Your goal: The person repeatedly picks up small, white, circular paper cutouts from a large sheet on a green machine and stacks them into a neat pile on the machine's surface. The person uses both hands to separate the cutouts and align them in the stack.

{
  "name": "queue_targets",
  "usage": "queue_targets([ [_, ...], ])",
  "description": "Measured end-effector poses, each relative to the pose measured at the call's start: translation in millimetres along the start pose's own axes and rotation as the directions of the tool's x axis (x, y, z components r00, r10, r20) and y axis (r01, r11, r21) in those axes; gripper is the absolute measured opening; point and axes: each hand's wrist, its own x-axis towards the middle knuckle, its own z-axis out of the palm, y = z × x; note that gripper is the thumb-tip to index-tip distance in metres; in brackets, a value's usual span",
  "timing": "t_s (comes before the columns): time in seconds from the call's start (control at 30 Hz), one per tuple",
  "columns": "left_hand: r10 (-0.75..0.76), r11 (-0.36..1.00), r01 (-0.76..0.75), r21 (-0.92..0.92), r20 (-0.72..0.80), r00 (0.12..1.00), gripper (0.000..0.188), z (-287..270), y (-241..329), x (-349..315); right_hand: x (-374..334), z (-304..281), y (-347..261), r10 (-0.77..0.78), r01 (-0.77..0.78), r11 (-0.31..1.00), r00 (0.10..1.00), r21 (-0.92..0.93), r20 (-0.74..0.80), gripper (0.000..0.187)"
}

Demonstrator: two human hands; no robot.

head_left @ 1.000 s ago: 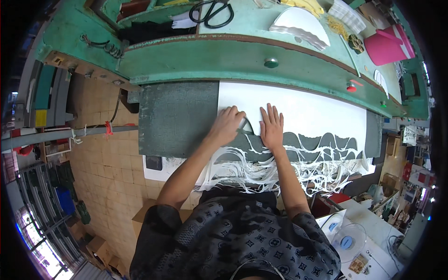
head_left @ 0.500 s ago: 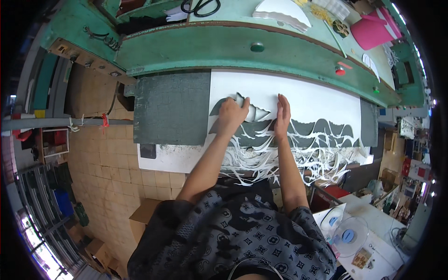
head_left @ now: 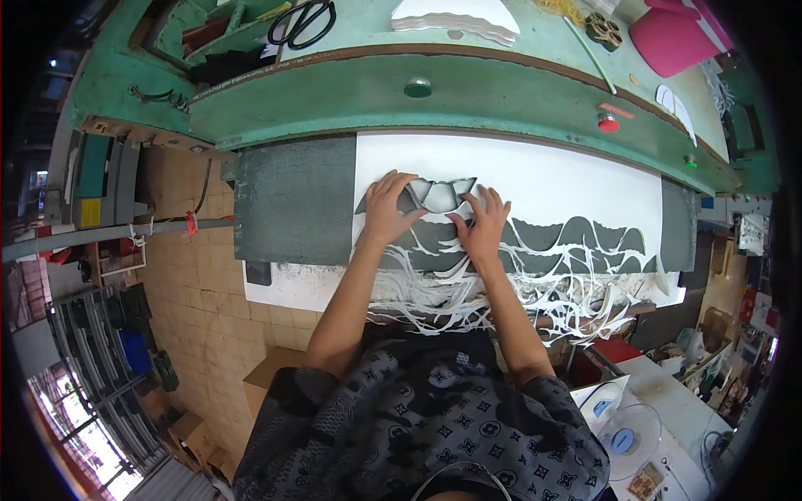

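A metal cutting die, a thin-walled outline with cross pieces, rests on the white sheet near its cut front edge. My left hand grips the die's left end, thumb in front and fingers behind. At the right end, my right hand holds the die's edge between thumb and forefinger, its other fingers raised. Under the sheet lies a dark grey cutting board. White strips of offcut trail off the sheet's front edge in a tangle.
A green press beam with a green button and a red button spans behind the board. On its top sit black scissors, a stack of cut white pieces and a pink bucket. A side table stands at right.
The die has turned to lie more level, its pointed end now up at the right. My right hand has come left onto it, and my left hand has shifted left to its end.
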Motion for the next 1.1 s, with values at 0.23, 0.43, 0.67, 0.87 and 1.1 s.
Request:
queue_targets([
  [0.23, 0.043, 0.998, -0.05, -0.043, -0.151, 0.988, 0.097, 17.0, -17.2, -14.7, -6.4, 11.4, 0.7, -0.013, 0.011, 0.998, 0.999, 0.057, 0.046, 0.052],
  [0.43, 0.02, 0.997, -0.031, -0.067, -0.155, 0.988, 0.099, 17.9, -19.6, -15.3, -6.5, 12.4, -1.2, -0.074, 0.074, 0.997, 0.997, 0.003, 0.015, 0.055],
  [0.67, 0.011, 0.998, -0.018, -0.057, -0.117, 0.993, 0.097, 14.8, -23.3, -15.9, -7.6, 11.4, -4.2, -0.054, 0.054, 0.998, 0.999, 0.03, 0.008, 0.055],
  [0.87, -0.029, 0.998, 0.023, -0.057, -0.11, 0.993, 0.093, 8.6, -16.2, -17.6, -8.4, 11.9, -4.4, -0.047, 0.047, 0.998, 0.999, 0.048, -0.014, 0.055],
  [1.1, -0.029, 0.998, 0.024, -0.051, -0.094, 0.995, 0.093, 2.7, -12.1, -15.5, -7.4, 7.5, -8.9, -0.042, 0.043, 0.998, 0.999, 0.052, -0.02, 0.058],
])
